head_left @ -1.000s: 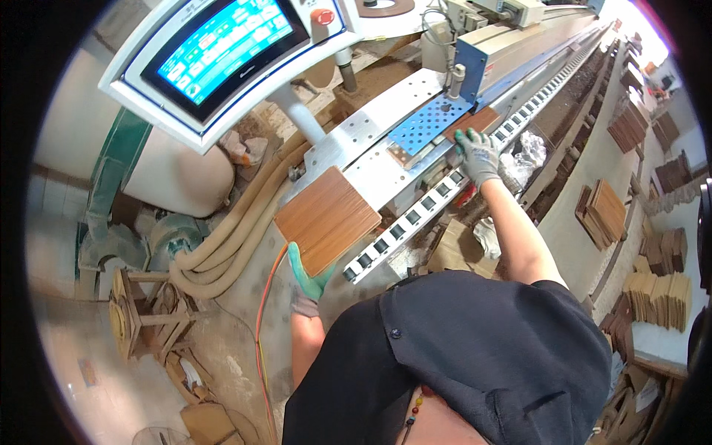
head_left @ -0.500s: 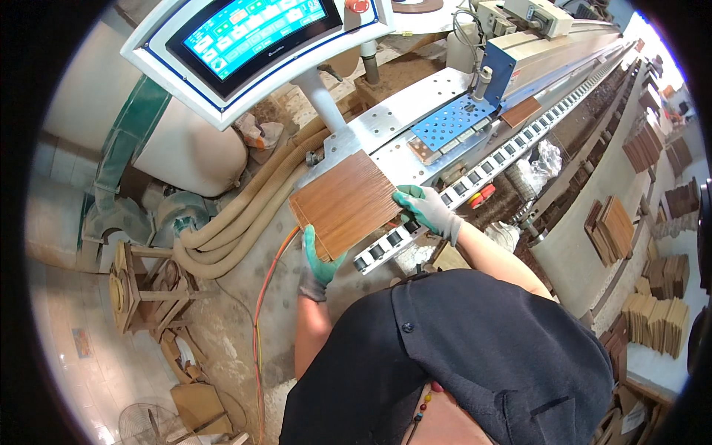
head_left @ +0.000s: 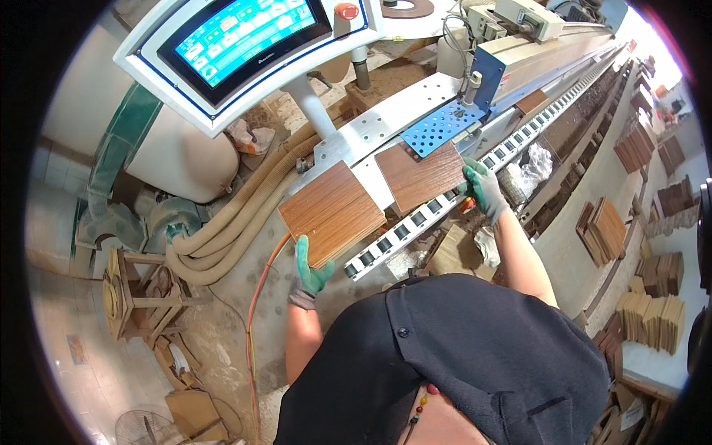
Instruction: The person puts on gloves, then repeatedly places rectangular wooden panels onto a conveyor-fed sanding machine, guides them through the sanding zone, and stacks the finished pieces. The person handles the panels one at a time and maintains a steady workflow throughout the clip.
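Observation:
My left hand (head_left: 312, 270), in a green-palmed grey glove, grips the near edge of a stack of brown wood-grain boards (head_left: 331, 211). The stack lies beside the machine's metal table (head_left: 348, 141). To its right, a single wood-grain board (head_left: 424, 178) lies across the machine's infeed, its far edge beneath the blue perforated plate (head_left: 440, 130). My right hand (head_left: 483, 189), gloved the same way, has its fingers closed on that board's right edge. The roller conveyor rail (head_left: 404, 233) passes under the board's near side. What supports the stack is hidden.
A control panel with a lit screen (head_left: 245, 41) and a red knob (head_left: 346, 11) stands at upper left. Another board (head_left: 531, 102) sits farther along the machine. Beige hoses (head_left: 222, 248) and an orange hose (head_left: 254, 311) run at left. Stacked boards (head_left: 602, 230) lie at right.
The right hand has moved right, carrying one board off the stack onto the infeed by the blue plate. The left hand stays at the stack. The view has shifted slightly.

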Motion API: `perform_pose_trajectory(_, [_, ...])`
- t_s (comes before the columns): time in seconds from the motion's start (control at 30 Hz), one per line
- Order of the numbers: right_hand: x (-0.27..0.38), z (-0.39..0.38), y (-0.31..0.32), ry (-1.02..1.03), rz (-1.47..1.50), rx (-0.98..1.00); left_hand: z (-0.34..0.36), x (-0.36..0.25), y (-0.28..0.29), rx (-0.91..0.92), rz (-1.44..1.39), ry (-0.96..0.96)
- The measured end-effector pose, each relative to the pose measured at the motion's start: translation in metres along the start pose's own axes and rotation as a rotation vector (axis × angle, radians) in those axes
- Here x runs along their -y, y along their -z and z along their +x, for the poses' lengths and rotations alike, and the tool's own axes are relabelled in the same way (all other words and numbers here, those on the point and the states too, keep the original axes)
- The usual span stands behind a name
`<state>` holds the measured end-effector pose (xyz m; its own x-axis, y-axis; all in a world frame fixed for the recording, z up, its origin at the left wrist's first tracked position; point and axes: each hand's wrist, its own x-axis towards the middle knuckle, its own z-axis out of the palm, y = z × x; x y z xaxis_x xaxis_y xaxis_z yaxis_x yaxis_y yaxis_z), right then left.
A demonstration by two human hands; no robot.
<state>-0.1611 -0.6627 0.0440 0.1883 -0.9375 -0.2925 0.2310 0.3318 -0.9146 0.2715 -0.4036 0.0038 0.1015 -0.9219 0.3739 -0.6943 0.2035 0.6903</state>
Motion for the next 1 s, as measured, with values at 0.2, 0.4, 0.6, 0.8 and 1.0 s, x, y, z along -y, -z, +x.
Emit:
perform_pose_trajectory(0.2, [0.000, 0.022, -0.018, -0.016, -0.218, -0.058, -0.006, 0.014, -0.008, -0.097, 0.110, -0.146])
perform_pose_trajectory(0.4, [-0.006, -0.044, -0.069, 0.697, -1.075, -0.026, -0.007, 0.024, -0.017, -0.066, -0.001, -0.046])
perform_pose_trajectory(0.6, [-0.025, -0.064, -0.121, 0.781, -1.692, 0.168, -0.013, 0.015, -0.018, -0.124, 0.042, -0.004])
perform_pose_trajectory(0.8, [-0.034, -0.056, -0.116, 0.836, -1.682, 0.147, -0.008, 0.001, -0.017, -0.135, -0.233, 0.160])
perform_pose_trajectory(1.0, [-0.037, -0.055, -0.116, 0.850, -1.653, 0.127, -0.007, 0.007, -0.018, -0.194, 0.088, -0.116])
